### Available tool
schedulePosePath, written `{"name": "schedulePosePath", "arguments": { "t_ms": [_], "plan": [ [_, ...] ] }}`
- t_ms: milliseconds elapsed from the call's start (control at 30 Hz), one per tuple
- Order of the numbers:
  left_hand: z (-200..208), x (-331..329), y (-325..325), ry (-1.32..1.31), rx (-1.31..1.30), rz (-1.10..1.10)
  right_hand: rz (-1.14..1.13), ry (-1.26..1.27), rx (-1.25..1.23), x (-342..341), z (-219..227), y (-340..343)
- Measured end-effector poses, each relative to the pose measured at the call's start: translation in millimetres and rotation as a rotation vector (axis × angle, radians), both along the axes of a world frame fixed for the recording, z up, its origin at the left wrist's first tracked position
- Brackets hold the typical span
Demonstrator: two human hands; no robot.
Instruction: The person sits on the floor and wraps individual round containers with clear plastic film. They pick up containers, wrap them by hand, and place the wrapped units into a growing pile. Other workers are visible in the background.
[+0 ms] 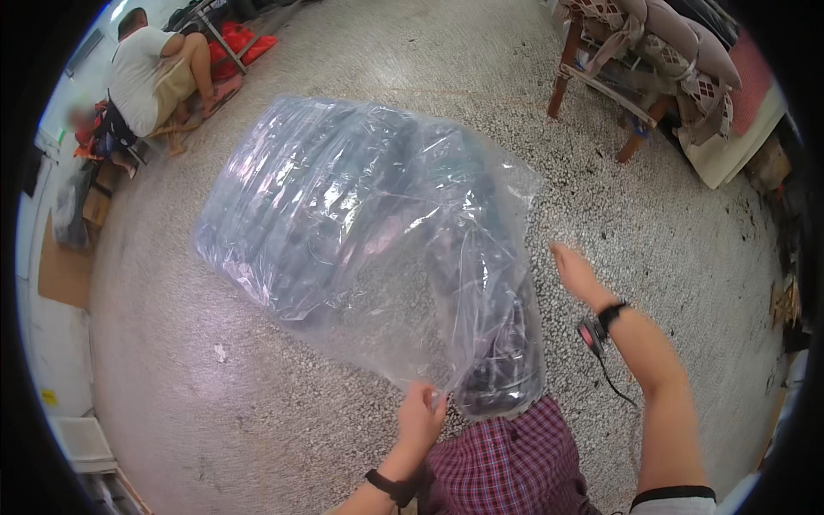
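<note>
A large clear plastic bag [390, 296] lies on the speckled floor in front of me, bulging with dark, bulky contents whose kind I cannot make out through the shiny film. One stretch of it, at its near middle, is flat and see-through. My left hand [421, 416] pinches the bag's near edge between thumb and fingers. Off the bag's right side, my right hand [577, 270] is held over the floor, fingers stretched out and nothing seen in them. The near end of the bag meets my checked purple clothing [502, 463].
A wooden-legged seat [631, 94] piled with patterned cushions stands at far right. At far left a person [150, 73] sits low, near red cloth [243, 47]. Flattened cardboard [64, 266] leans by the left wall. A corded round device [591, 336] hangs at my right wrist.
</note>
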State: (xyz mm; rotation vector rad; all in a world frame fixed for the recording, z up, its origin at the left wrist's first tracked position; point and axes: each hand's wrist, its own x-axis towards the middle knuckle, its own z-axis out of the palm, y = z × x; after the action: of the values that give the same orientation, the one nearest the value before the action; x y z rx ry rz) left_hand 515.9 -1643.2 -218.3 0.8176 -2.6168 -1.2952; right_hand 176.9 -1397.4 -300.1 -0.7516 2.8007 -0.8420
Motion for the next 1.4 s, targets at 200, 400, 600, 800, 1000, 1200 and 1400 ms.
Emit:
{"name": "schedulePosePath", "arguments": {
  "t_ms": [200,400,600,800,1000,1200,1400],
  "plan": [
    [-8.4,0.8,-8.7,0.097,-0.220,-0.340,0.433,-0.461,0.219,195.0,14.3,74.0],
    [13.8,-2.8,-33.6,-0.065,-0.179,-0.351,0.133,-0.693,-0.814,185.4,25.3,-99.5],
    [43.8,-22.6,-11.8,0.056,-0.117,-0.499,0.326,-0.297,-0.391,173.5,65.5,-197.4],
    [23.9,-7.1,6.8,0.007,0.042,-0.619,0.412,-0.344,-0.246,216.5,23.3,-272.6],
    [27.6,78.5,-37.7,-0.298,-0.038,-1.313,0.971,0.060,-0.353,268.2,-32.0,-183.0],
    [9.0,24.0,-109.6,-0.142,-0.802,-0.782,1.398,-0.400,-0.329,216.8,25.9,-65.6],
    [-14.7,39.1,-118.2,-0.214,-0.859,-0.750,0.682,0.500,-0.701,95.5,208.3,-308.4]
  ]
}}
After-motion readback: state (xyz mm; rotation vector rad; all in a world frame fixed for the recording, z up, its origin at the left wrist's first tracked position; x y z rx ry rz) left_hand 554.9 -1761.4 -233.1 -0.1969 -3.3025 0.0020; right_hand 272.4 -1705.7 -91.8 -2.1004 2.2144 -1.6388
